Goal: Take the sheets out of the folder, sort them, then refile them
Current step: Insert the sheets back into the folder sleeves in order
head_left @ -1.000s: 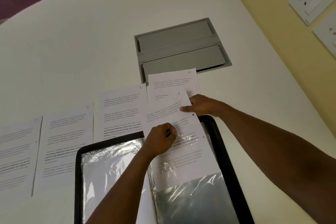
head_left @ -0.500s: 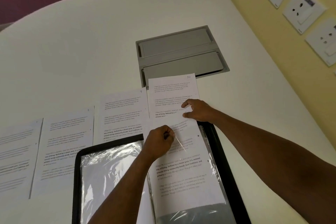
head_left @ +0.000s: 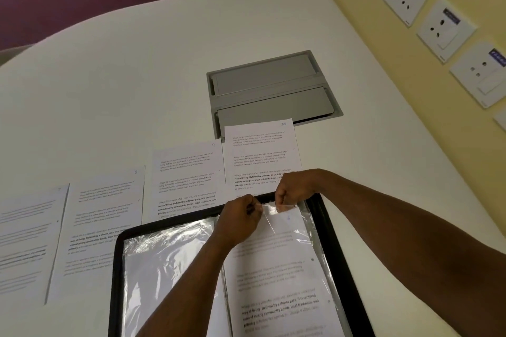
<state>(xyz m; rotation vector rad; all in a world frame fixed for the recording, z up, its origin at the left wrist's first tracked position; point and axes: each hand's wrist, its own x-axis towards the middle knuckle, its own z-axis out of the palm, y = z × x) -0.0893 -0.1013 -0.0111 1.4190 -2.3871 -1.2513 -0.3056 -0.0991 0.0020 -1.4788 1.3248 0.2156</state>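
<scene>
The folder [head_left: 332, 238] lies open at 6 o'clock on the table [head_left: 142, 85], its black rim running off the near edge of view. Its right sleeve [head_left: 306, 230] holds a sheet [head_left: 276, 276] that sits fully inside, the top edge just under the sleeve mouth. Both hands meet at that mouth, close to the folder's top rim. The left hand [head_left: 239, 220] pinches the clear plastic with curled fingers; the right hand [head_left: 293, 191] pinches the plastic at the top edge, knuckles up, fingers tucked under. The two hands are near each other, not touching.

Four loose sheets fan from 9 to 12 o'clock: sheet 10 [head_left: 260, 150] at 12, its lower edge under the right hand and its top edge lapping the grey hatch [head_left: 271, 85]; sheet 9 [head_left: 186, 172] beside it; then a third sheet [head_left: 104, 216] and a fourth sheet [head_left: 24, 241] at 9, cut by the frame. Bare table spreads from 10 to 12 o'clock beyond the sheets, and a strip at 3 o'clock runs along the wall [head_left: 383, 63].
</scene>
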